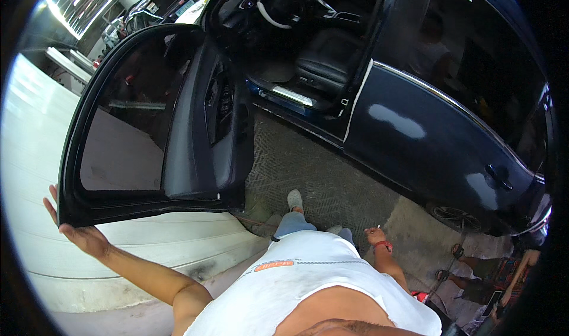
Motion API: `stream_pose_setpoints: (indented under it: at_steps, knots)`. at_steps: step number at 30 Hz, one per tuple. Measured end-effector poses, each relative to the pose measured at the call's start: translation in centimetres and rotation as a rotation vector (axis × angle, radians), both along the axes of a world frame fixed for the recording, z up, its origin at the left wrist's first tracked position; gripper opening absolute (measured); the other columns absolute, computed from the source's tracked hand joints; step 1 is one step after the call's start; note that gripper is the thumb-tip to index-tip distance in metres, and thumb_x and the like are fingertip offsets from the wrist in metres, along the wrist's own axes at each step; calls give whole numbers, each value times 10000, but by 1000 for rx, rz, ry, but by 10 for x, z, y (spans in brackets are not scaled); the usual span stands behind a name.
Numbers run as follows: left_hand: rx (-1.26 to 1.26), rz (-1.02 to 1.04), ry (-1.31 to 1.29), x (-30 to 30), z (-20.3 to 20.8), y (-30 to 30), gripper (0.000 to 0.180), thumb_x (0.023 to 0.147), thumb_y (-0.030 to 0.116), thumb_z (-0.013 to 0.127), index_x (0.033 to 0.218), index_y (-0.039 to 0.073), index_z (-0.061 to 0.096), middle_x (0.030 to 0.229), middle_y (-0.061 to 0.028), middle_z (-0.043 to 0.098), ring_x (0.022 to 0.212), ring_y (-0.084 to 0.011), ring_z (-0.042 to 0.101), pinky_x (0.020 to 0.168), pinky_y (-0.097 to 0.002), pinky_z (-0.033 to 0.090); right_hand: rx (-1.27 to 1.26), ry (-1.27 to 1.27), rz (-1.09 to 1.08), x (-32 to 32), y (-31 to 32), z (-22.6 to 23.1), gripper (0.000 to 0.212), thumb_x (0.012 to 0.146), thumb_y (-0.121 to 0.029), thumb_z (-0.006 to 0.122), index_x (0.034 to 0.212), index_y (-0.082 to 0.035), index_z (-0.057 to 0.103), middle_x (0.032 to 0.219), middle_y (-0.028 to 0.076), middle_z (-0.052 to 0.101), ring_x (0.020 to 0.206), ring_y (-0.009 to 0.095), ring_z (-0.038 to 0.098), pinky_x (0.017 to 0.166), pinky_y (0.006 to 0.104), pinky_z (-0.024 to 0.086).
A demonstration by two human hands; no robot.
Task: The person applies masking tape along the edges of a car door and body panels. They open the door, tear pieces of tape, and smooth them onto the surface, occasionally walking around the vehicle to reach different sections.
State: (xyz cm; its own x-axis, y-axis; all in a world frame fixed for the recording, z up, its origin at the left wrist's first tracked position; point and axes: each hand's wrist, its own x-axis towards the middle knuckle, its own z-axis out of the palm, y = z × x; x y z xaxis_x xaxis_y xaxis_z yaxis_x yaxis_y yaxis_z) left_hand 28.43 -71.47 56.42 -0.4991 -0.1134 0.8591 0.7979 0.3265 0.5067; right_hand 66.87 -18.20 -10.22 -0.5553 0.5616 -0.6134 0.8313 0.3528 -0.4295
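Note:
My left hand (86,239) grips the rear corner of the open front car door (198,152), with its fingers on the outer side and its thumb on the inner side. The door stands wide open, its dark trim and window facing me. My right hand (376,236) hangs low beside my body, wearing a red band at the wrist. Its fingers are curled, and a small white stick-shaped thing (379,227) sticks out from them; its kind is too small to tell. The dark blue car (409,105) shows its black driver's seat (329,57) and steering wheel (278,7) through the doorway.
A white curved panelled surface (35,158) lies just beyond the door on the left. Dark textured matting (308,152) covers the floor beside the sill. At lower right a seated person (486,282) holds a phone (491,304). Another dark car (163,4) stands behind.

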Motion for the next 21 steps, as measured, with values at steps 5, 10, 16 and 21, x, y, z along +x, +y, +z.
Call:
stream_pose_setpoints:
  at_steps: [5, 10, 16, 21]
  knots:
    - [-34, -80, -51, 25, 3, 43, 903, 1064, 683, 421, 1687, 60, 222, 1767, -172, 201, 1623, -357, 227, 1329, -527, 215, -23, -103, 132, 17, -8, -21, 493, 1005, -504, 594, 1195, -96, 793, 1284, 227, 721, 1278, 419, 642, 1100, 505, 505]
    - [-327, -166, 98, 24, -4, 124, 750, 1108, 492, 461, 1685, 68, 237, 1769, -159, 193, 1623, -357, 224, 1316, -520, 260, -72, -160, 94, 26, -9, -6, 559, 1033, -537, 557, 1215, -55, 774, 1298, 281, 693, 1284, 445, 626, 1098, 525, 500]
    - [-422, -309, 155, 20, -1, 306, 530, 1104, 209, 530, 1605, 61, 440, 1609, -229, 477, 1501, -323, 466, 1279, -449, 345, 100, -26, -10, 20, -11, -40, 540, 1020, -513, 595, 1086, -11, 782, 1201, 322, 699, 1190, 453, 662, 1039, 529, 522]
    - [-758, -279, 552, -48, -1, 436, 631, 1086, 331, 534, 1613, 40, 347, 1614, -230, 407, 1507, -386, 395, 1247, -480, 311, 1, 183, -384, 8, -47, 7, 505, 1008, -478, 629, 1110, -8, 785, 1130, 268, 739, 1125, 436, 693, 1000, 507, 539]
